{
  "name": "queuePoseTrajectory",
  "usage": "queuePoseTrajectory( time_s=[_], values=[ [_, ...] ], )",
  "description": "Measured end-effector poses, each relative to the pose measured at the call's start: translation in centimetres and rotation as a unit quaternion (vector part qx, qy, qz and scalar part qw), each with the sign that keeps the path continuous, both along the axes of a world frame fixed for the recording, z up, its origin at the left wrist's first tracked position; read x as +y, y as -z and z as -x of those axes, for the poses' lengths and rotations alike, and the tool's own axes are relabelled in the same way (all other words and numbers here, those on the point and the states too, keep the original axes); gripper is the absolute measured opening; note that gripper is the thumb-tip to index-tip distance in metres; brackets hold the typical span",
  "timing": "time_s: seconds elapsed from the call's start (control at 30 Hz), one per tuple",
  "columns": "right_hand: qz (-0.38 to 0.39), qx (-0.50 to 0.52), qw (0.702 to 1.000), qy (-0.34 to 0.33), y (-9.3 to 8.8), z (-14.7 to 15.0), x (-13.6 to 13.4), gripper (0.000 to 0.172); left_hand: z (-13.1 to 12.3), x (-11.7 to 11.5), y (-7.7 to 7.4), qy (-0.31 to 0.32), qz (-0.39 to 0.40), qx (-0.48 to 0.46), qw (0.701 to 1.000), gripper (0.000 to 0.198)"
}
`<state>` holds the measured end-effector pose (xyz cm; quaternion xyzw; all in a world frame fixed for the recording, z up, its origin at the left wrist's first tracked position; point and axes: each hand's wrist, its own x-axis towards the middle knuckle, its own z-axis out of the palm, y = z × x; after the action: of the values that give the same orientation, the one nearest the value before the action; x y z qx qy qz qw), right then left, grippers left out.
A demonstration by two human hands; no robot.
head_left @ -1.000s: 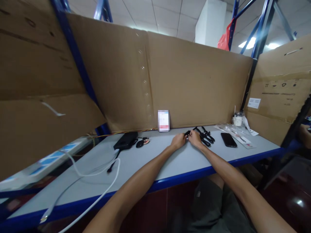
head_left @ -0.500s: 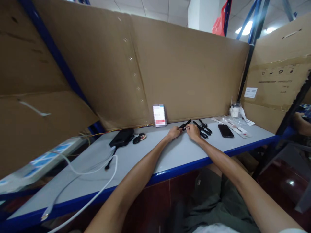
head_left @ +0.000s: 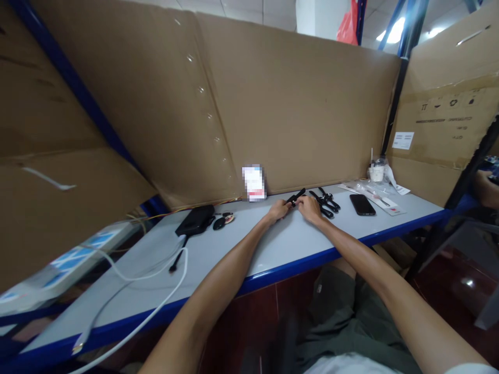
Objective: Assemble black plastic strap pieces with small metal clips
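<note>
My left hand (head_left: 278, 210) and my right hand (head_left: 309, 208) meet at the far middle of the grey table (head_left: 241, 249). Both pinch a slim black strap-like part (head_left: 296, 197) that sticks up between them toward the cardboard wall. Just right of my right hand lies a small pile of similar black parts (head_left: 326, 201). What the fingertips do on the part is too small to make out.
A black phone (head_left: 362, 204) and clear plastic bags (head_left: 374, 195) lie to the right, a white cup (head_left: 376, 171) behind them. A black pouch (head_left: 195, 220), keys (head_left: 223, 221) and a white cable (head_left: 156, 291) lie left. Cardboard (head_left: 292, 109) walls the back. Another person's arm (head_left: 485, 189) shows far right.
The view has tilted down and shifted slightly. My hands stay together on the black part, which now points more upward than a second ago.
</note>
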<state>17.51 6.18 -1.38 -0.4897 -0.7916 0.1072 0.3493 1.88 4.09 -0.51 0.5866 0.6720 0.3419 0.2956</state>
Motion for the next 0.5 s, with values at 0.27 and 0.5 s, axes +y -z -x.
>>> queuePoseTrajectory(
  time_s=[0.27, 0.5],
  values=[
    [0.015, 0.010, 1.000, 0.009, -0.19, 0.06, -0.16, 0.030, 0.05, 0.23, 0.07, -0.002, -0.003, 0.074, 0.997, 0.036],
    [0.015, 0.029, 0.999, -0.002, 0.39, 0.17, 0.72, 0.018, -0.46, 0.02, 0.13, -0.008, -0.034, 0.179, 0.983, 0.031]
  ],
)
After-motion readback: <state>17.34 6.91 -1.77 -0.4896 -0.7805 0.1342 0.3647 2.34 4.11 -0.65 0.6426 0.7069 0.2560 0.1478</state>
